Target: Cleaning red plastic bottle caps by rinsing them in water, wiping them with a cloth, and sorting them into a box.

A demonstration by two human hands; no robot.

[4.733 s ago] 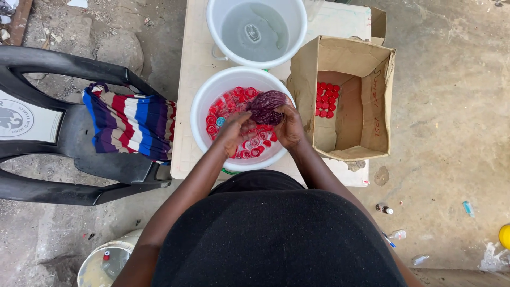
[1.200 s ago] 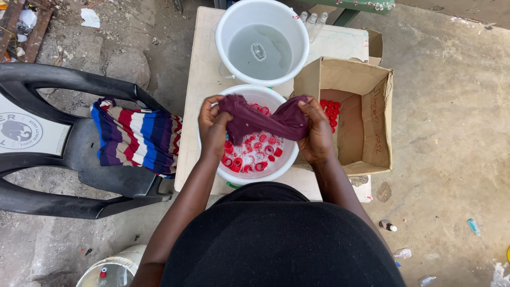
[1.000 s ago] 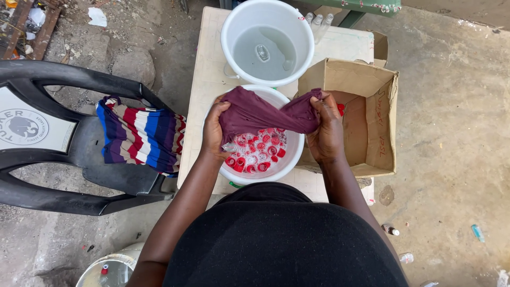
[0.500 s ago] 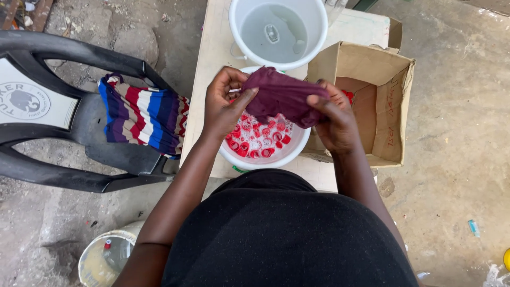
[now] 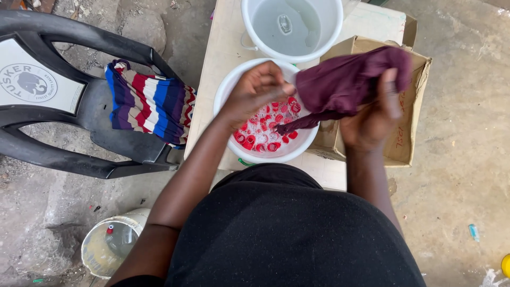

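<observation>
Maroon cloth [image 5: 348, 79] is bunched in my right hand [image 5: 372, 119], fingers clamped on it over the box [image 5: 411, 143]. My left hand [image 5: 257, 90] pinches its edge above the bowl [image 5: 226, 95] of red caps [image 5: 263, 139]. I judge I'm wringing; next, twist tighter. Half a second ago it hung over the bowl.

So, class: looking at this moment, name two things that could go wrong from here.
1. The cloth in the right hand hangs partly over the cardboard box; if wet, drips could soften it.
2. The left hand works over the bowl of red caps, which sits near the table edge; a knock might spill it.
</observation>
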